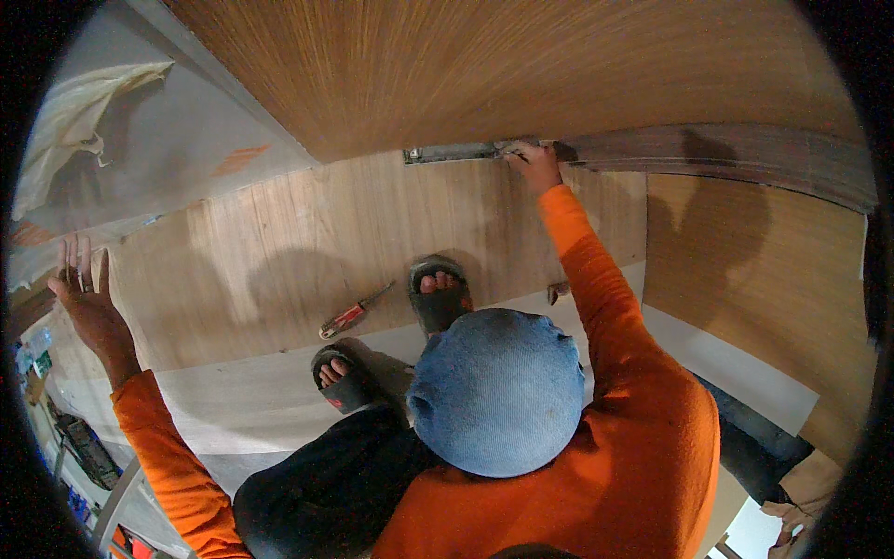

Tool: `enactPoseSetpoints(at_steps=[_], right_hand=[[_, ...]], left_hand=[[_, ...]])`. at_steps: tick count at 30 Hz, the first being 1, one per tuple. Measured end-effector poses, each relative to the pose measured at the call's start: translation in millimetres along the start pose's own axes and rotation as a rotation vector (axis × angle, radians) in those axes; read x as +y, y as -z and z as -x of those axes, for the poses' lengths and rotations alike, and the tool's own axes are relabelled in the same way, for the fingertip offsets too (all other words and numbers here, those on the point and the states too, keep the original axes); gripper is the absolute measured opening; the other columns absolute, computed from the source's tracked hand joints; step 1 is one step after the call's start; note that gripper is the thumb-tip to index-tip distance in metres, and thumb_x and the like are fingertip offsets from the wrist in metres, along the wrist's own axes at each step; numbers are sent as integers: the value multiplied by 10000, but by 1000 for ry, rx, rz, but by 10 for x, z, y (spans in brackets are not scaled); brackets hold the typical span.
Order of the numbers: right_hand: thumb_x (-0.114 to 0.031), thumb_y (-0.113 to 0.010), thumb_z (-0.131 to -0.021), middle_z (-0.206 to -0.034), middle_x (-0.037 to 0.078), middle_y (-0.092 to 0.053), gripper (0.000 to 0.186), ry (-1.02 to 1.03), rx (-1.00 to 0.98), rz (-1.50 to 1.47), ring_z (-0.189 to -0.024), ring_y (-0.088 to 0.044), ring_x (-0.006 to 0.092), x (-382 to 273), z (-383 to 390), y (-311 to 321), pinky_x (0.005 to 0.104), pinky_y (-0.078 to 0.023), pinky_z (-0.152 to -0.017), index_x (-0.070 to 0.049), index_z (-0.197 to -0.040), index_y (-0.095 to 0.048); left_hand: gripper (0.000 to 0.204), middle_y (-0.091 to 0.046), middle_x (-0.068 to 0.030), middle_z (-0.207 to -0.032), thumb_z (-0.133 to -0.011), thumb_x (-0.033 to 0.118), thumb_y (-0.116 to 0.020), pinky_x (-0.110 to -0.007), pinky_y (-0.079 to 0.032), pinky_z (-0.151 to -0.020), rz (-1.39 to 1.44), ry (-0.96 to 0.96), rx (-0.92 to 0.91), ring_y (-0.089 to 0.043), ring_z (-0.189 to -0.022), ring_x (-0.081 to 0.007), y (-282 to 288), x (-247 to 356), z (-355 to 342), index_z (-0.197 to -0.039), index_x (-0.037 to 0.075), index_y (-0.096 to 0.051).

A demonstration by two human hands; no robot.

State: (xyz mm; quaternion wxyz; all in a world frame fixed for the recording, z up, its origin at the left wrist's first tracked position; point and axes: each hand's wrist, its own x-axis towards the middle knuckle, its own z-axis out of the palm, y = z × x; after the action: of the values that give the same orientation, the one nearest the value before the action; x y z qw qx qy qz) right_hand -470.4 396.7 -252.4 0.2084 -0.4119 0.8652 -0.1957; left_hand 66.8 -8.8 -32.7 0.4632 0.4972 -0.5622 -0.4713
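Note:
My right hand [535,165] reaches far forward to the lower edge of a large wood-grain panel [521,65]. Its fingers are bent in at the end of a narrow metal-lined recess [452,153]; what they grip there is too small to make out. Out at the far left, my left hand [90,303] has its fingers stretched apart, holding nothing, close to a plastic-covered surface [140,140]. A screwdriver [343,320] with a red and pale handle lies on the light wood-grain board [261,252], beside my feet in dark sandals [440,296].
A rounded light-blue denim shape [498,391] covers the middle foreground. At the right stand another wood-grain panel [764,279] and a white strip [731,368]. A small brown piece [558,293] lies near my right forearm. Assorted items [84,447] crowd the lower left.

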Motion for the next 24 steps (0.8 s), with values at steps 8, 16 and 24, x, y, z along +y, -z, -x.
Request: enactPoseSetpoints(at_steps=[8,16,24], right_hand=[[-272,-711,-900,-1026,155,-731,240,17,112,246,-984,-674,351,-263,-4,-183,441,-519,-891,-107,-1071,-745],[-238,-661,-954,-1006,89,-715,240,-209,582,-284,-895,-679,226,-8,523,-171,337,-519,-851,-47,-1095,-698],[-218,-586,-1002,-993,139,-679,222,3,231,-371,-890,-674,279,-1016,1400,-1031,365,-522,-815,-29,-1115,-614]], left_hand=[[734,-402,-181,-1543,-1051,582,-316,-480,-365,-1169,6,-13,14,-412,-1424,-314,-24,15,-10,-1492,-3,-364],[668,-364,-151,-1582,-1068,527,-316,-480,-372,-1163,-91,-129,127,-376,-1446,-310,-307,204,117,-1506,25,-363],[706,-343,-129,-1607,-1063,562,-297,-479,-257,-1198,-108,-165,50,-299,-1490,-300,-169,48,25,-1542,45,-347]])
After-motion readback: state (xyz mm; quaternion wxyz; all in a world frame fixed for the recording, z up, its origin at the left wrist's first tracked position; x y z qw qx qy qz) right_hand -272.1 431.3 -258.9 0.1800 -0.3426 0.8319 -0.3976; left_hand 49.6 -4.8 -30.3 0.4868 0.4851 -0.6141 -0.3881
